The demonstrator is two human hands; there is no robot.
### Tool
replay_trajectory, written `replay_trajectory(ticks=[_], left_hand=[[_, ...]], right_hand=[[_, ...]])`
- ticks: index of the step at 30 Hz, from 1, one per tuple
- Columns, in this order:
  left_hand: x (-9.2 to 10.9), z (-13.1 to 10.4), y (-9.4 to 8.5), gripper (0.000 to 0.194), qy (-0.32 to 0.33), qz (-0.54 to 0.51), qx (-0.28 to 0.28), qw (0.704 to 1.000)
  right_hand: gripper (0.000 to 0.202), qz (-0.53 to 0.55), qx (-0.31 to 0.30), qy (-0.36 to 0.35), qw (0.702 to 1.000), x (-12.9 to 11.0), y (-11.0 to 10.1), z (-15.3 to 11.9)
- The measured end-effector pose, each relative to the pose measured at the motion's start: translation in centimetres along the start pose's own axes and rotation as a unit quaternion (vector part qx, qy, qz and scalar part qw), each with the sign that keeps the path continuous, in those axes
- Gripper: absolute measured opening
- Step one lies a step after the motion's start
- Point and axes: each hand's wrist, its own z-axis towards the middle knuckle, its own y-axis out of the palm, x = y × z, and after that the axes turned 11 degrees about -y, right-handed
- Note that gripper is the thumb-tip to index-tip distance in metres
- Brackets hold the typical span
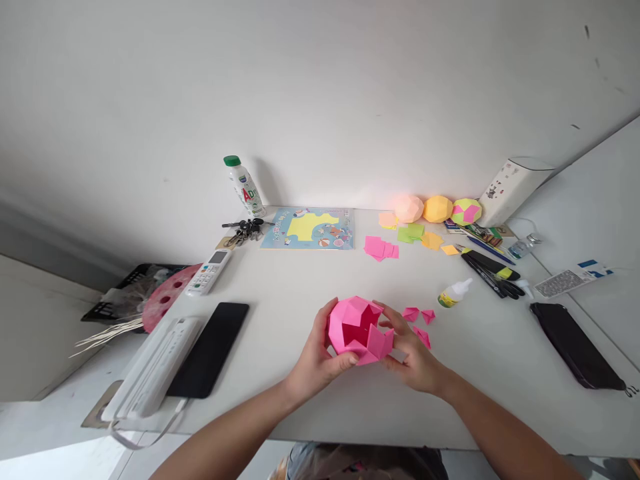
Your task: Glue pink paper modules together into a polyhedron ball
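Between my two hands is a pink folded-paper ball [343, 327] with an open gap in its near right side. My left hand [320, 350] wraps round its left side, thumb at the lower front. On the right side, my right hand [413, 353] has its fingers closed about the ball's edge, near a flap that juts out. Several small folded pink paper pieces [411, 314] lie on the table just beyond my right hand. A small glue bottle [454, 293] with a white nozzle lies farther back to the right.
Loose pink paper squares [381, 248] lie behind the ball. Finished paper balls [438, 209] line the wall. Pens and scissors [493, 272] and a black pouch [577, 345] are on the right. A black phone [209, 350], a remote [209, 272] and a white bottle [245, 187] stand or lie left.
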Motion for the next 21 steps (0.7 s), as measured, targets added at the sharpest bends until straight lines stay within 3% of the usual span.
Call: replay_trajectory(ticks=[4, 8, 15, 21], left_hand=[[-0.37, 0.01, -0.14, 0.098, 0.028, 0.059, 0.013, 0.998], [-0.88, 0.14, -0.34, 0.107, 0.070, 0.147, 0.015, 0.987], [-0.87, 0.28, -0.40, 0.106, 0.122, 0.237, 0.000, 0.964], [-0.25, 0.16, -0.15, 0.100, 0.174, 0.285, -0.006, 0.943]], right_hand=[[0.020, 0.074, -0.004, 0.055, 0.996, 0.23, -0.37, -0.02], [0.021, 0.157, 0.003, 0.064, 0.986, 0.41, -0.60, 0.29], [0.030, 0.313, 0.011, 0.128, 0.941, 0.07, -0.99, 0.81], [0.030, 0.360, 0.025, 0.174, 0.916, -0.10, -1.09, 0.90]])
